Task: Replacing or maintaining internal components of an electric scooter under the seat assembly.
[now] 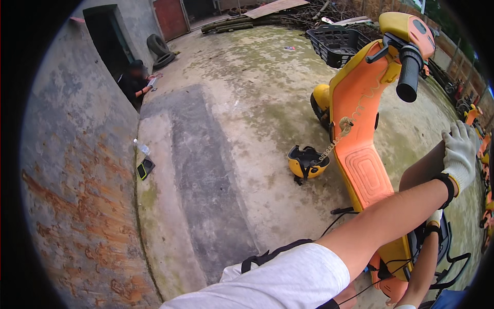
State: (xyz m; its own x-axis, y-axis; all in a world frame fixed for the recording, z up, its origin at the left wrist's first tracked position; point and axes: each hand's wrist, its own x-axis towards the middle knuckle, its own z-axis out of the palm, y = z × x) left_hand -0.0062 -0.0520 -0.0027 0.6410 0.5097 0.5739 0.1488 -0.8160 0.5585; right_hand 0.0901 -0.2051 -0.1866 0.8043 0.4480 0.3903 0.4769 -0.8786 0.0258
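One of your hands shows well: the gloved left hand lies across what looks like the brown seat, fingers extended and slightly apart, not clamped. Your right hand is lower and nearer, partly behind your left forearm; you cannot tell here whether its fingers are apart or together. The scooter is on the right of the yard, front end far, tail near you.

If you push too hard on one side, the scooter could tip. The thin cable near your left arm could snag if you sweep that arm back. The helmet sits on the ground just left of the scooter, joined to a coiled cord across the footwell; a kick could drag both.

The scooter looks orange with yellow edging, its footboard ribbed, its grip black.
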